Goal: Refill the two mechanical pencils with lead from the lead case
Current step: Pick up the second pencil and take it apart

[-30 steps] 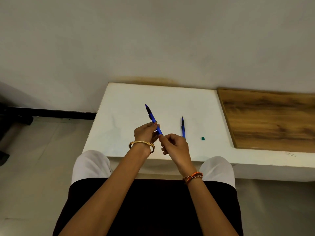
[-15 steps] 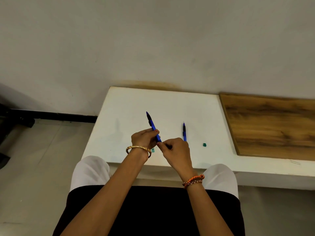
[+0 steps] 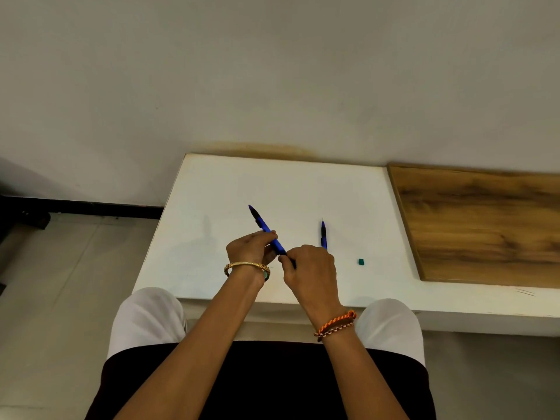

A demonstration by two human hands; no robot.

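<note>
My left hand (image 3: 250,248) grips a blue mechanical pencil (image 3: 266,230) by its barrel, tip pointing up and away to the left above the white table (image 3: 212,192). My right hand (image 3: 309,268) pinches something thin and dark at the pencil's rear end; what it is I cannot tell. A second blue pencil (image 3: 323,234) lies on the table just beyond my right hand, tip pointing away. A small green piece (image 3: 360,261) lies on the table to the right. A bit of green shows under my left wrist (image 3: 266,274). The lead case is not clearly visible.
A wooden board (image 3: 485,225) lies on the right part of the table against the wall. The table's front edge runs just above my knees. Tiled floor lies to the left.
Both hands have stayed together at the pencil's rear end, and my right fingers have shifted slightly along it. The camera view has drifted a little.
</note>
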